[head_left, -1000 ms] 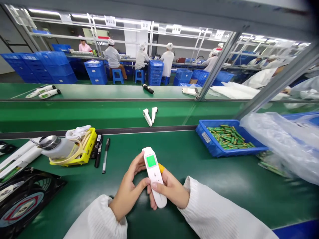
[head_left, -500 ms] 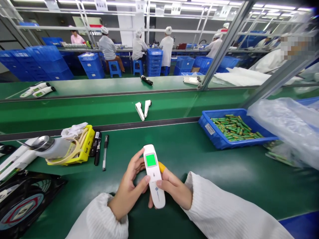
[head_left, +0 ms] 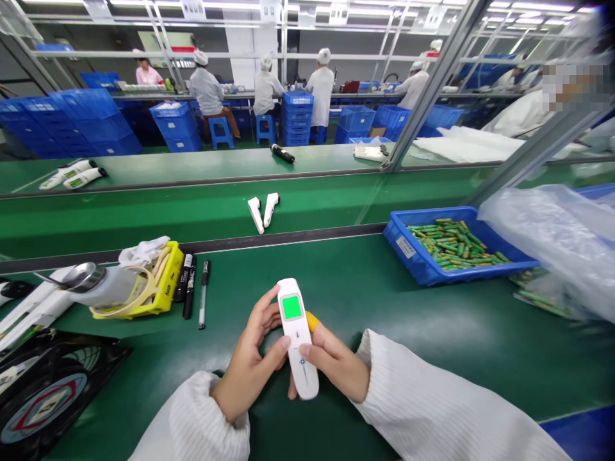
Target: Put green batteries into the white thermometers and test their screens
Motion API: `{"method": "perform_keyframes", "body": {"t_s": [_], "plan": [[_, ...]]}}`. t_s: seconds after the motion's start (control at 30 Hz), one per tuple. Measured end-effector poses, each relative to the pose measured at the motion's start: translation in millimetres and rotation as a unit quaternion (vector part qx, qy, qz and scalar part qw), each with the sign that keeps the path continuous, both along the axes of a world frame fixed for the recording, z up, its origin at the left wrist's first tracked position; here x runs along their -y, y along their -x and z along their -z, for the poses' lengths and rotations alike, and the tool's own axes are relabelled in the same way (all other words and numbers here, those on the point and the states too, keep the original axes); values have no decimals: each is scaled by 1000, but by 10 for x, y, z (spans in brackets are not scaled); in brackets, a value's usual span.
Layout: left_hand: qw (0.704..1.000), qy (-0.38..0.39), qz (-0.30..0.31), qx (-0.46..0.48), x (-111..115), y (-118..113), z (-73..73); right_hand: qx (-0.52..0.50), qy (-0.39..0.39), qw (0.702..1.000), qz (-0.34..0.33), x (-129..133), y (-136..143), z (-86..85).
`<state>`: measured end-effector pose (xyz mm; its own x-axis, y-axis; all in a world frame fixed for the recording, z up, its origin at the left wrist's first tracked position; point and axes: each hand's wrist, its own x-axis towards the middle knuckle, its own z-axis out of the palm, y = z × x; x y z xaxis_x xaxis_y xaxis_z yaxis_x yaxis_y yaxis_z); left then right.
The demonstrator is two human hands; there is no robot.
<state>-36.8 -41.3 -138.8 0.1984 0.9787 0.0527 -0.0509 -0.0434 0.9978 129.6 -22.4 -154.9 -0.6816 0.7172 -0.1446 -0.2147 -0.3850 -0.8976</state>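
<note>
A white handheld thermometer (head_left: pixel 298 346) with a lit green screen is held upright between both hands, above the green table (head_left: pixel 346 288). My left hand (head_left: pixel 252 358) grips its left side, thumb on the front face below the screen. My right hand (head_left: pixel 336 362) holds its right side, with the thumb on the lower front and a yellow cover on one finger. The fingers behind the thermometer are partly hidden. Beyond the table edge, two white thermometers (head_left: pixel 263 212) lie in a V shape on the green belt (head_left: pixel 144 214).
A blue bin (head_left: pixel 413 272) of green batteries stands at the right beside plastic bags (head_left: pixel 552 237). To the left are a yellow basket (head_left: pixel 173 275), several pens (head_left: pixel 204 294), a white bottle (head_left: pixel 108 288) and a black fan (head_left: pixel 48 397). People work in the background.
The two thermometers on the belt have shifted left. Both hands keep nearly the same hold on the thermometer, and its screen is still green.
</note>
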Motion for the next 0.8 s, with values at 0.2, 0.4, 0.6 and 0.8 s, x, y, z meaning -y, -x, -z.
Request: {"method": "perform_keyframes", "body": {"t_s": [0.2, 0.4, 0.6, 0.8], "plan": [[1000, 1, -4, -2, -1, -5, 7, 9, 9, 1000, -7, -19, 1, -26], [1000, -7, -6, 4, 8, -9, 24, 10, 8, 1000, -8, -14, 0, -39], [999, 10, -20, 50, -5, -24, 4, -7, 16, 1000, -26, -42, 18, -41], [981, -7, -94, 170, -98, -16, -2, 134, -70, 987, 44, -61, 2, -36]]}}
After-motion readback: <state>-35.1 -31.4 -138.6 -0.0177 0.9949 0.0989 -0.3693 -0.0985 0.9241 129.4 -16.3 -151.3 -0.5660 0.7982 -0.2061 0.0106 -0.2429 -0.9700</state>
